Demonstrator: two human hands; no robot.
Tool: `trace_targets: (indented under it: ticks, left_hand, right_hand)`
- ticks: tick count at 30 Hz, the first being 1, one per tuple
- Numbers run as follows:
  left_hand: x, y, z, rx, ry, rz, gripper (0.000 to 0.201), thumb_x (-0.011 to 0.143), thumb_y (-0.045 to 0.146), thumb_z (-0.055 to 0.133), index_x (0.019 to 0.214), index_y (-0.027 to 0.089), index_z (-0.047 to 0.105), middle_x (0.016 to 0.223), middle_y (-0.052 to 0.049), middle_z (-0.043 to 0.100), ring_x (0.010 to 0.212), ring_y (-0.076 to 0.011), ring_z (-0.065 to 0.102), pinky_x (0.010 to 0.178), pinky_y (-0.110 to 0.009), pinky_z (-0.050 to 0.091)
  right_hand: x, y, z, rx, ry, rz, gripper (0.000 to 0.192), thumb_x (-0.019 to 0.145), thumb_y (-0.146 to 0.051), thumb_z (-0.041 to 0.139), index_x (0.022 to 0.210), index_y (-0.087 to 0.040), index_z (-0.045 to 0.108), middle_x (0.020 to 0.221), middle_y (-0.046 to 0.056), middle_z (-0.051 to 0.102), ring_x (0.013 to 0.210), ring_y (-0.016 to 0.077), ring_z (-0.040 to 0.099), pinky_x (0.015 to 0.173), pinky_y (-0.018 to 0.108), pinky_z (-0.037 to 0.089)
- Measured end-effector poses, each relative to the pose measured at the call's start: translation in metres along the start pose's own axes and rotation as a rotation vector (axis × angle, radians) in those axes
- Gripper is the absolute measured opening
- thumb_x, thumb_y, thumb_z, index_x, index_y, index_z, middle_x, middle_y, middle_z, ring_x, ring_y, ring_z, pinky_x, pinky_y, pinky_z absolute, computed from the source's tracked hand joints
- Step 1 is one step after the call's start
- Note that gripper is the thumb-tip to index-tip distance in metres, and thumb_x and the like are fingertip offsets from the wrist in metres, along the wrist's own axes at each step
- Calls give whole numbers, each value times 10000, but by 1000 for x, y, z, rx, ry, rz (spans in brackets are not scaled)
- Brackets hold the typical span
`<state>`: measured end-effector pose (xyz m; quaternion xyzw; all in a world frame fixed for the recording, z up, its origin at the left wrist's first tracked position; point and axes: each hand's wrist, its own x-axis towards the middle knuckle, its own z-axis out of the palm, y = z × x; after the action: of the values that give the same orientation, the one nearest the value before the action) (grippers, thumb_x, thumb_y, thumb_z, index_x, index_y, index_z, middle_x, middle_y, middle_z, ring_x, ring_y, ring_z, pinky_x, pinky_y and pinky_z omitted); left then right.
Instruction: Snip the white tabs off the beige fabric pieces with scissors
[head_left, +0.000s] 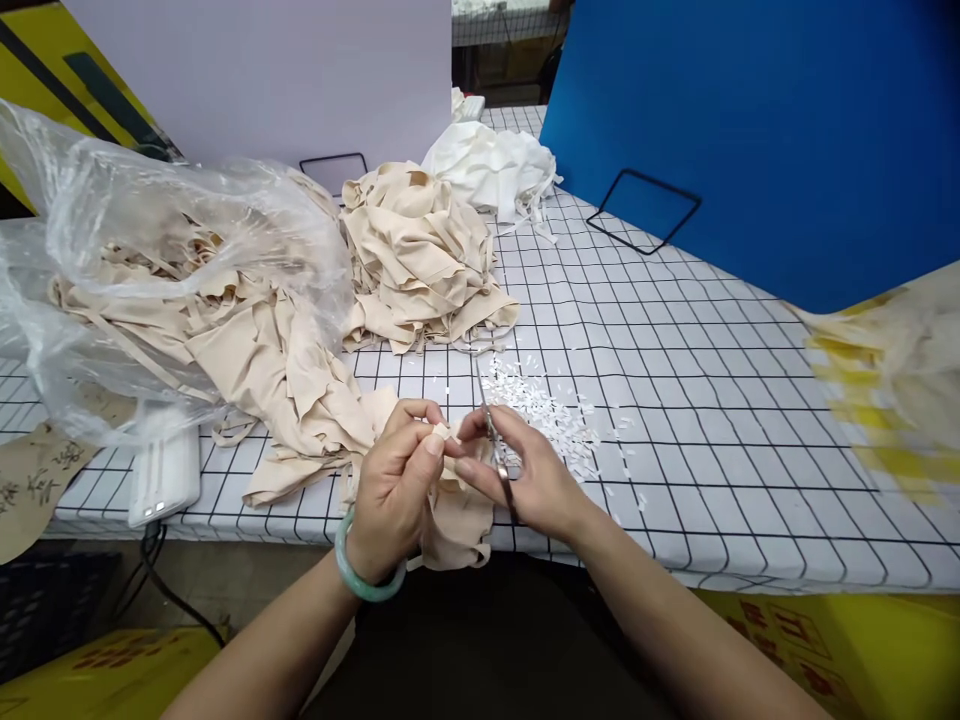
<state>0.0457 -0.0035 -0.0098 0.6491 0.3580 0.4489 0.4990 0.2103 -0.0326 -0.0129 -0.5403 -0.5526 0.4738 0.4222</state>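
Note:
My left hand pinches the edge of a beige fabric piece that hangs down over the table's front edge. A pale green bangle circles that wrist. Close beside it, my right hand has a pair of small scissors looped on its fingers, blades pointing away from me. Its fingertips meet the fabric near the left thumb, where a small white bit shows. Many tiny white clippings lie scattered on the checked cloth just beyond the right hand.
Beige fabric spills from a clear plastic bag at left. A beige pile and white fabric sit behind. A white power bank with a cable lies front left. Grey and blue panels stand at the back.

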Motion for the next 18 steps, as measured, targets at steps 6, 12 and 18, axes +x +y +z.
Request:
trace_targets:
  ticks: [6, 12, 18]
  left_hand:
    - [-2, -3, 7, 120, -121, 60, 296, 1006, 243, 445, 821, 172, 664, 947, -95, 555, 1062, -239, 525, 841, -346, 492]
    - [-1, -4, 12, 132, -218, 120, 295, 1002, 188, 422, 737, 177, 552, 964, -88, 515, 1065, -221, 485, 885, -327, 454]
    - [-1, -3, 14, 151, -257, 175, 261, 994, 145, 400, 764, 181, 518, 915, -72, 487, 1060, -215, 466, 888, -327, 436]
  right_hand:
    - [-32, 8, -22, -503, 53, -76, 455, 746, -627, 729, 674, -205, 575, 741, 56, 608, 735, 211, 547, 722, 379, 455]
    - [-40, 15, -24, -533, 26, -90, 456, 769, -595, 728, 617, -208, 541, 595, 15, 587, 620, 173, 520, 681, 342, 412]
    - [-39, 13, -26, -537, 24, -105, 490, 798, -622, 687, 593, -206, 530, 564, 6, 558, 580, 155, 496, 651, 318, 390]
